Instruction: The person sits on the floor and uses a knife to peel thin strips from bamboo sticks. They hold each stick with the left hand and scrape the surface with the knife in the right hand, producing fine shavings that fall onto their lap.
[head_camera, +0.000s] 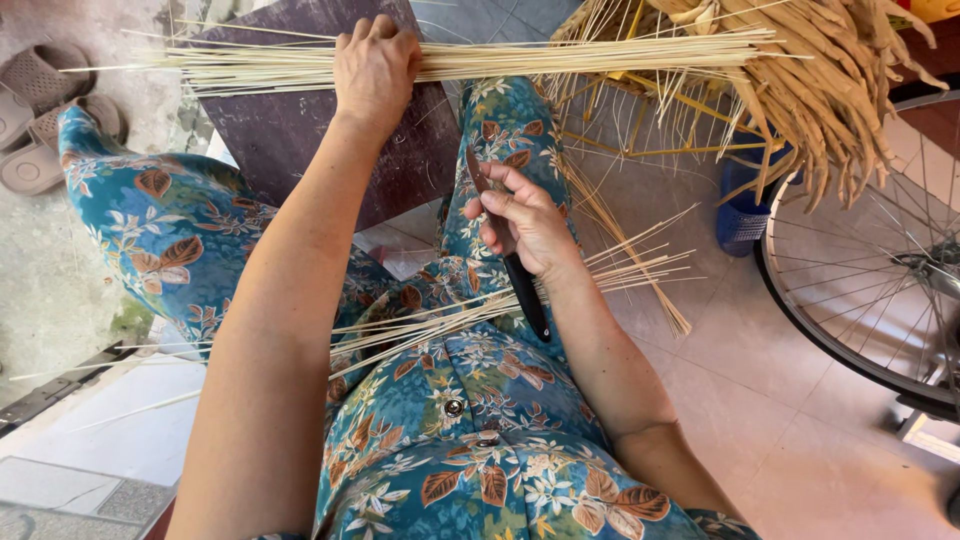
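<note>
Right hand (525, 222) nearest, closed on a dark-handled knife (512, 262); left hand (374, 68) clamped on a bundle of thin bamboo strips (560, 58)

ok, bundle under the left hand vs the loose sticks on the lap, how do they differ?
The gripped bundle is thick, tightly gathered and lies level across the dark board, pinned by the left hand. The lap sticks are few, splayed and slanted, and no hand holds them. Both are thin, pale splints.

Single head view, steeply downward (close) over lap (470, 420)
</note>
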